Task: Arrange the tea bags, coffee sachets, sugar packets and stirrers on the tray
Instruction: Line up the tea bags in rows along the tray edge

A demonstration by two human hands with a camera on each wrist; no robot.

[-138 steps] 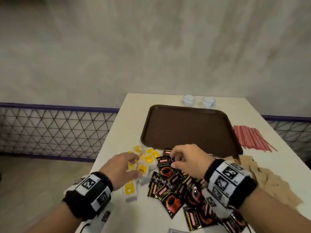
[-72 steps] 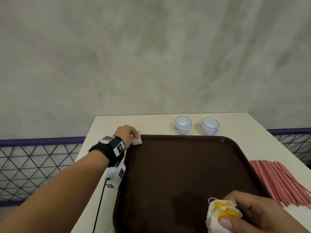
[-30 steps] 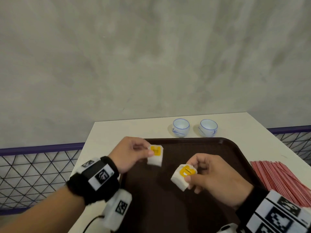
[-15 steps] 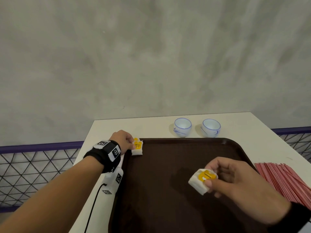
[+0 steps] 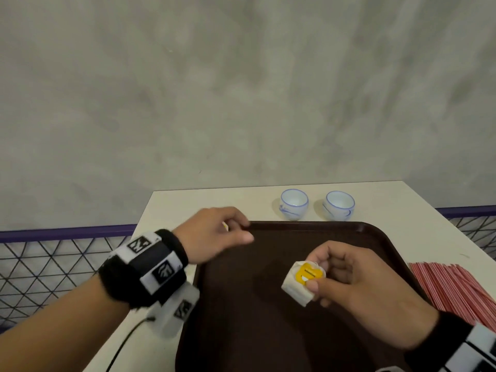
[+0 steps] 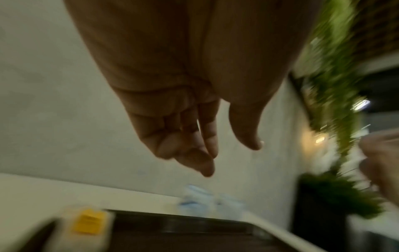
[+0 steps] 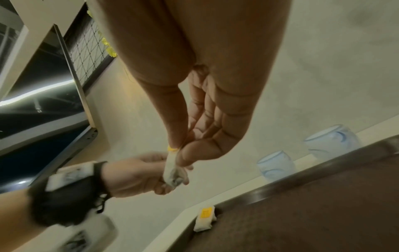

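Head view shows the left hand empty and relaxed over the tray's far-left corner, where one placed tea bag seems to lie. Further right, the right hand pinches the next tea bags, the nearer hand to them.

Left hand hovers loosely curled, right hand pinches with curled fingers

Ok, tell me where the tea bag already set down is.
The placed tea bag leans on the brown tray's far-left corner rim in the right wrist view, below the left hand.
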